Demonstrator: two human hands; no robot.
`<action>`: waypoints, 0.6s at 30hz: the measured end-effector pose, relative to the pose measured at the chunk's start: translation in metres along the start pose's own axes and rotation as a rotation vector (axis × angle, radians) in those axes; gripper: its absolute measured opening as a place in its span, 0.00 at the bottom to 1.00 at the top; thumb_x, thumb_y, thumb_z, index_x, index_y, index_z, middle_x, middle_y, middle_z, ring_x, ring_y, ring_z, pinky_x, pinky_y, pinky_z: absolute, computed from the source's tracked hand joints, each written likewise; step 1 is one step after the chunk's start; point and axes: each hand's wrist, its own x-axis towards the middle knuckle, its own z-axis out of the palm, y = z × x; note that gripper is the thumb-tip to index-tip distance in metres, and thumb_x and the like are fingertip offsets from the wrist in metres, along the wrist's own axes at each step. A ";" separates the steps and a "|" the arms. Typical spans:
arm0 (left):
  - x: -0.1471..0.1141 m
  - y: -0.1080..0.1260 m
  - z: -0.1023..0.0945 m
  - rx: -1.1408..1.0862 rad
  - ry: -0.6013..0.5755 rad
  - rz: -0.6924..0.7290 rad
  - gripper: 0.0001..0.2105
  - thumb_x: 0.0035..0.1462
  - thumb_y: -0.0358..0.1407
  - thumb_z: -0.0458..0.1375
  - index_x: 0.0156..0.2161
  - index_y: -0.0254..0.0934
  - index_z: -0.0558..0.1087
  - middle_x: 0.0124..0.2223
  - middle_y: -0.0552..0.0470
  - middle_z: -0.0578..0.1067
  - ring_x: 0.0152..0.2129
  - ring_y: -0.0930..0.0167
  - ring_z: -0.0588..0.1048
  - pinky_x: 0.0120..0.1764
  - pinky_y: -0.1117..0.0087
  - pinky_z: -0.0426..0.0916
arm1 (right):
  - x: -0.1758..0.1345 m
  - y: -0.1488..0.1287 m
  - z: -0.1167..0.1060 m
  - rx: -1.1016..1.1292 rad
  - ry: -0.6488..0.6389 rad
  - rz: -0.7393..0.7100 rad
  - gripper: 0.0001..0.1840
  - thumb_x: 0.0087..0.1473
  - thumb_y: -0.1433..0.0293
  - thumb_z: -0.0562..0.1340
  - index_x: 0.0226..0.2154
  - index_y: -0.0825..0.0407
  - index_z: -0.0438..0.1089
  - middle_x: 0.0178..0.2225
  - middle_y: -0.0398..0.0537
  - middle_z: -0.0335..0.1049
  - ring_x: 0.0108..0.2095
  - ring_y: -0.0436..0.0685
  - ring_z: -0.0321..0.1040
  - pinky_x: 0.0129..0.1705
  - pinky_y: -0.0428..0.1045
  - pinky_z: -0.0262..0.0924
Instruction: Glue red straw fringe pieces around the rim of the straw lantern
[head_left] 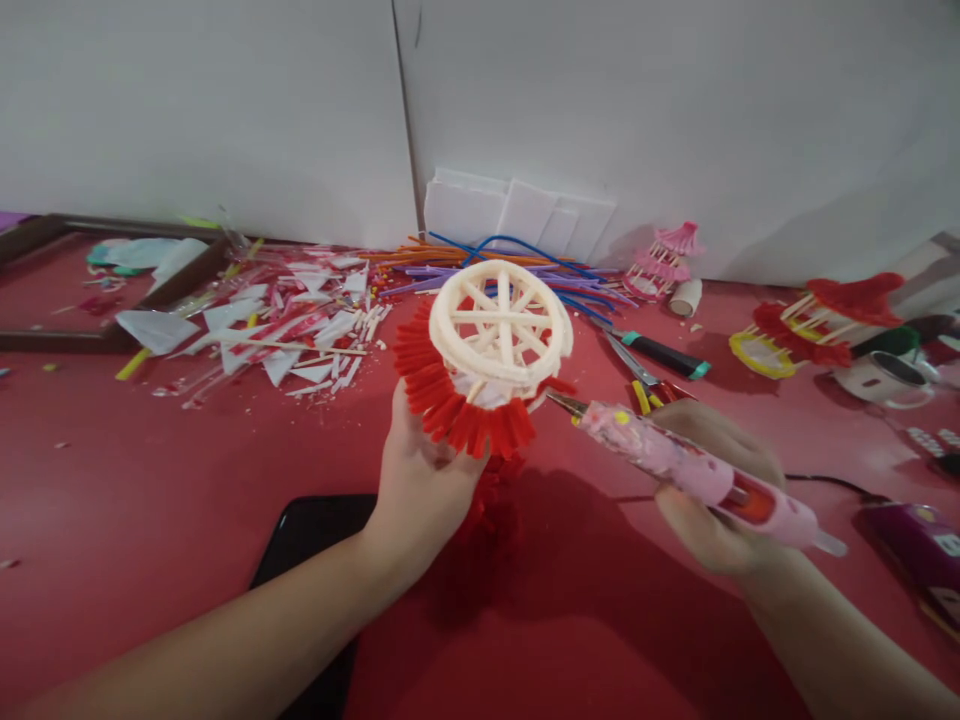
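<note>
My left hand (427, 480) is closed around a tiered craft model (469, 415), under its fringe of red pipe-cleaner pieces. On top of the model sits a cream wheel-like ring (504, 320) with crossing spokes. The model's lower red part is dim and partly hidden behind my hand. In my right hand (720, 500) is a pink hot glue gun (675, 460), its metal nozzle pointing left. The nozzle tip is close to the right edge of the red fringe, just below the ring; whether it touches I cannot tell.
White and pink scraps (300, 320) and coloured pipe cleaners (480, 260) lie at the back. Scissors (634, 360) and a cutter (667, 352) lie behind the glue gun. A pink tiered model (664, 265), a red-and-yellow one (817, 325), a mug (885, 378) and a black phone-like slab (315, 530) surround the hands.
</note>
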 end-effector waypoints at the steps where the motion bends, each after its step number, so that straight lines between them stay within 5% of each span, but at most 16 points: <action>1: 0.000 0.001 0.001 0.001 -0.002 0.013 0.25 0.47 0.30 0.64 0.50 0.41 0.62 0.53 0.43 0.75 0.50 0.60 0.75 0.52 0.59 0.72 | 0.003 -0.002 0.000 0.014 0.007 -0.048 0.05 0.47 0.72 0.58 0.30 0.46 0.64 0.27 0.44 0.69 0.28 0.55 0.69 0.28 0.51 0.66; 5: 0.000 0.002 0.001 0.003 -0.014 0.062 0.26 0.46 0.27 0.64 0.51 0.41 0.63 0.54 0.45 0.74 0.52 0.62 0.73 0.55 0.61 0.69 | 0.009 -0.009 -0.001 0.040 0.030 -0.150 0.11 0.44 0.77 0.57 0.33 0.48 0.63 0.27 0.44 0.65 0.28 0.54 0.66 0.27 0.50 0.64; 18: 0.000 0.005 0.001 0.146 0.005 0.144 0.28 0.46 0.24 0.62 0.53 0.42 0.65 0.54 0.48 0.75 0.51 0.62 0.74 0.52 0.63 0.71 | 0.009 -0.011 -0.001 0.059 -0.011 -0.062 0.07 0.46 0.75 0.57 0.31 0.48 0.63 0.25 0.44 0.62 0.25 0.53 0.61 0.24 0.50 0.60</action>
